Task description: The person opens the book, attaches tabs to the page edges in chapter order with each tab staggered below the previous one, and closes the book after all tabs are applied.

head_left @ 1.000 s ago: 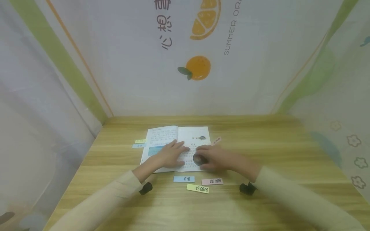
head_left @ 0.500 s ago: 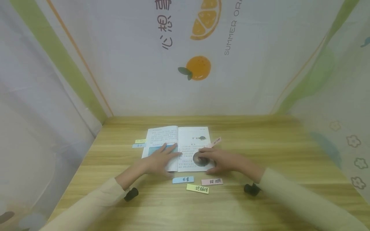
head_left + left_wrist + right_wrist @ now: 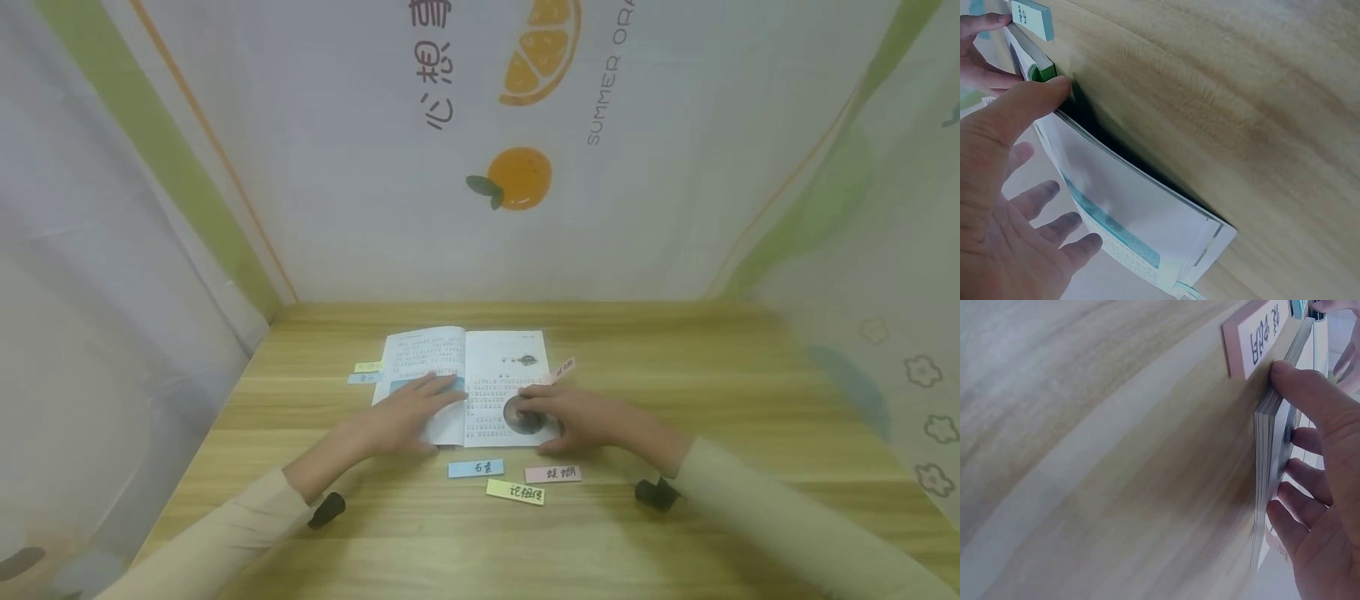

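Note:
An open book (image 3: pixel 485 350) lies on the wooden table in the head view. My left hand (image 3: pixel 408 414) is over the lower part of its left page, fingers spread; in the left wrist view this hand (image 3: pixel 1022 187) has its thumb at the book's near edge. On the right page, my right hand (image 3: pixel 588 417) rests beside a round dark printed picture (image 3: pixel 520 417). The right wrist view shows that hand (image 3: pixel 1329 487) with its thumb at the near edge and its fingers over the page. Neither hand grips anything visibly.
Before the book lie a blue label (image 3: pixel 476 468), a pink label (image 3: pixel 553 474) and a yellow label (image 3: pixel 516 492), all handwritten. Yellow (image 3: pixel 367 367) and blue tabs (image 3: pixel 364 378) stick out left of the book, a pink tab (image 3: pixel 562 368) right. A printed cloth (image 3: pixel 360 208) hangs behind the table.
My left hand has drawn back left and toward me, uncovering the book's middle. The right hand has shifted slightly, showing more of the round picture. The blue label has turned slightly.

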`<state>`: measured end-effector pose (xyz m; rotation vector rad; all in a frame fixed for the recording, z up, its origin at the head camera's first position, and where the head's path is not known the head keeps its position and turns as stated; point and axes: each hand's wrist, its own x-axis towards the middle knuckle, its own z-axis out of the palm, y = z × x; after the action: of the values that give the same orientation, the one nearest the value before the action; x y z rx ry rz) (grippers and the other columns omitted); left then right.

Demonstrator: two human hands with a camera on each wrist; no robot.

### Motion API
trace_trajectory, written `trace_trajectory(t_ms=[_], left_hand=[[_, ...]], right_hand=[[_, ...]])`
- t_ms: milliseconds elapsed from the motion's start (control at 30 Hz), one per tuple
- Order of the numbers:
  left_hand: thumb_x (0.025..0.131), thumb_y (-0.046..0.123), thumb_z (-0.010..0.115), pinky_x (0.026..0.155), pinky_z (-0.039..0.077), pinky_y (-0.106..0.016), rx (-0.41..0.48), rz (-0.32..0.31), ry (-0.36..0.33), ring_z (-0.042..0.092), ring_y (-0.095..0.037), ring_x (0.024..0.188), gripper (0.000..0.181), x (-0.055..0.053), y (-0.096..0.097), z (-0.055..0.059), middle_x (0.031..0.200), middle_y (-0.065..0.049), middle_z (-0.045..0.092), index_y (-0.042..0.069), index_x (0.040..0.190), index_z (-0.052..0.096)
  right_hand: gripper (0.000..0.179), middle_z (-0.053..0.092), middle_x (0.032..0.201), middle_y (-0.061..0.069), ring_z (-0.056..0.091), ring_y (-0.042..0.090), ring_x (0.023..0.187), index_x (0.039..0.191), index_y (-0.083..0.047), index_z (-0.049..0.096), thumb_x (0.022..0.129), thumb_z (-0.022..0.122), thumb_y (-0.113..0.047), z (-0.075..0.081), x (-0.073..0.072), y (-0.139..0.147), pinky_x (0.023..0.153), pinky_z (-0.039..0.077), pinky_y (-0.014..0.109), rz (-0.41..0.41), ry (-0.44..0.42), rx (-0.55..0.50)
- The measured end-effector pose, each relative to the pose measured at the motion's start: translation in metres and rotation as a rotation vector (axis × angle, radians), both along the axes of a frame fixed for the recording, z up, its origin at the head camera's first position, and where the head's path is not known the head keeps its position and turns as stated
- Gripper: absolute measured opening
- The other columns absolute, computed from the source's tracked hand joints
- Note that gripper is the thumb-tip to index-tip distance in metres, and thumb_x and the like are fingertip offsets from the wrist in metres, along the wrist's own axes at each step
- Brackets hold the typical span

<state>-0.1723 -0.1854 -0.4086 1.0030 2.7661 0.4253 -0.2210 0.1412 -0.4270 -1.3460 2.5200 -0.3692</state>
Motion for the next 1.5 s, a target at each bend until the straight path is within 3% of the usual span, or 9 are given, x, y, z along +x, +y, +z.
trace_trajectory(t_ms=[233,433,1500], left_hand=[[0.079,0.016,0.087,0.118,0.024,-0.051,-0.007,-0.045,0.047,0.032,-0.039,0.145,0.079,0.002,0.001,0.004,0.156,-0.018,0.039,0.007,0.149,0.049],[0.078,0.014,0.087,0.117,0.028,-0.050,-0.022,-0.046,0.069,0.036,-0.037,0.143,0.078,0.003,0.003,0.008,0.154,-0.017,0.043,0.006,0.147,0.051],[0.078,0.017,0.089,0.115,0.032,-0.050,-0.063,-0.035,0.079,0.041,-0.034,0.140,0.082,0.003,0.009,0.020,0.152,-0.014,0.047,0.009,0.149,0.050]], right_hand=[[0.065,0.045,0.154,0.010,0.046,0.034,0.137,0.145,-0.015,0.057,0.088,0.081,-0.032,0.001,0.002,0.002,0.107,0.044,0.049,0.020,0.036,-0.005],[0.065,0.045,0.154,0.010,0.046,0.033,0.136,0.146,-0.014,0.057,0.088,0.080,-0.032,0.002,0.004,0.001,0.106,0.045,0.049,0.022,0.044,-0.002],[0.065,0.045,0.154,0.008,0.047,0.031,0.135,0.146,-0.016,0.057,0.088,0.080,-0.033,-0.002,0.002,0.003,0.106,0.045,0.047,0.010,0.028,-0.010]])
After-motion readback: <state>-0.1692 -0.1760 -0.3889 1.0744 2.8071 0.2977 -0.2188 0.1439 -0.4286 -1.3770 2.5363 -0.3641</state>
